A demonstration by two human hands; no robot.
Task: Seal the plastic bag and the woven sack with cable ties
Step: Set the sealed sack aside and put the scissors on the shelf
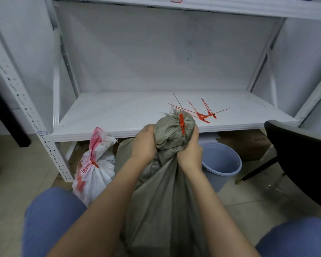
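My left hand (144, 143) and right hand (190, 151) both grip the gathered neck of the woven sack (159, 191), one on each side, fingers curled into the cloth just under the bunched top. I cannot see most of the fingertips, because they wrap round the far side of the neck. The bottom edge of the view cuts off the sack's lower part between my knees, so I cannot tell how it sits on the floor.

The sack is grey-green and coarsely woven, with a rounded knob of cloth above my hands and frayed threads at its tip. A red cable tie (182, 124) runs over that knob with its flat tag standing up. It looks drawn tight, though the blur there leaves me unsure. Both forearms reach forward from the bottom of the view, with the wrists angled in toward each other.

Just left of the sack on the floor stands the plastic bag (95, 171), white with red print. A second red tie (95, 163) cinches its neck. Behind the sack's top, loose ties (202, 113) lie crossed over one another on the white shelf (119, 115). Below the shelf, right of the sack, stands a blue-grey bucket (222, 164). A dark chair (300, 164) is cut off at the right edge.
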